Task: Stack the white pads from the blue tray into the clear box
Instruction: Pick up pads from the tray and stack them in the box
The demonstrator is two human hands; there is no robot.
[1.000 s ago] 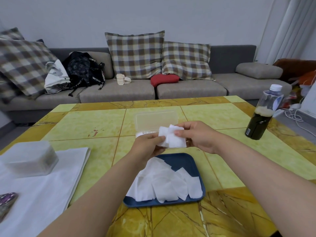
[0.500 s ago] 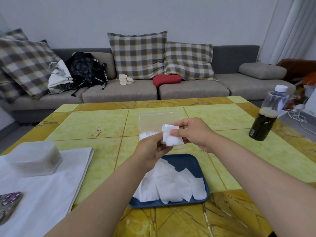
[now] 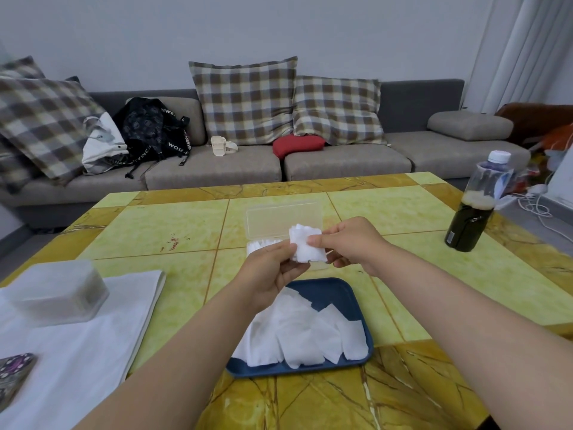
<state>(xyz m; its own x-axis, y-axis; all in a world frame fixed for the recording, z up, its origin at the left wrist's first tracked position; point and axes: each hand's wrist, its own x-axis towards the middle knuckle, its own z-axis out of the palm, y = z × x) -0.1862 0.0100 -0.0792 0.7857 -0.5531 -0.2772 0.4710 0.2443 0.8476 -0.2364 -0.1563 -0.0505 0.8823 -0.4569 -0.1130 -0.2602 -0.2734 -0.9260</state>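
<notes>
Squared-up soft pad stack [image 3: 307,247], right hand [image 3: 347,243] pinching, perhaps tighter

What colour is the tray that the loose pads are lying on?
Dark blue. The tray shows best in the head view, just below both hands.

The worktop [image 3: 403,280] is tiled in pale yellow-green squares with amber marbled bands, and a small reddish stain [image 3: 170,243] marks one tile. Near the front edge lies the blue tray [image 3: 338,293], loose white pads [image 3: 297,333] heaped in it. Just behind it stands the clear box [image 3: 283,217] with its lid raised. At the left a white cloth [image 3: 77,367] is spread, carrying a frosted container [image 3: 55,296] and what may be a patterned phone case [image 3: 14,372]. At the far right stands a bottle [image 3: 474,209] of dark liquid
</notes>
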